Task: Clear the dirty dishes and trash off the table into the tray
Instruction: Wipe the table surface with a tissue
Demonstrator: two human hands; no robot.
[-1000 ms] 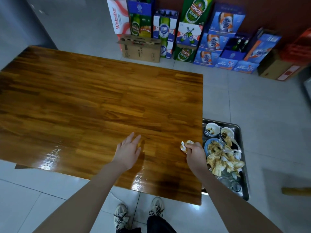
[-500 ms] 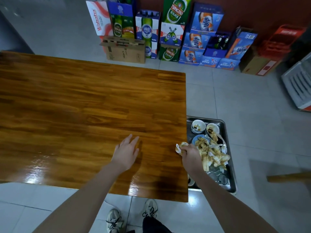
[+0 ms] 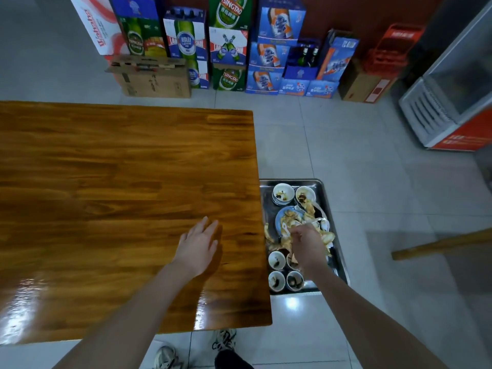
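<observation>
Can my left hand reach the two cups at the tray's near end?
Probably yes: the left hand lies open by the table edge, the cups sit uncovered just beyond, the right hand farther up the tray.

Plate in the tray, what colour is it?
The plate is blue; the head view shows it best.

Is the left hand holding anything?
No, the left hand is flat with straight fingers over the wooden table, gripping nothing.
</observation>
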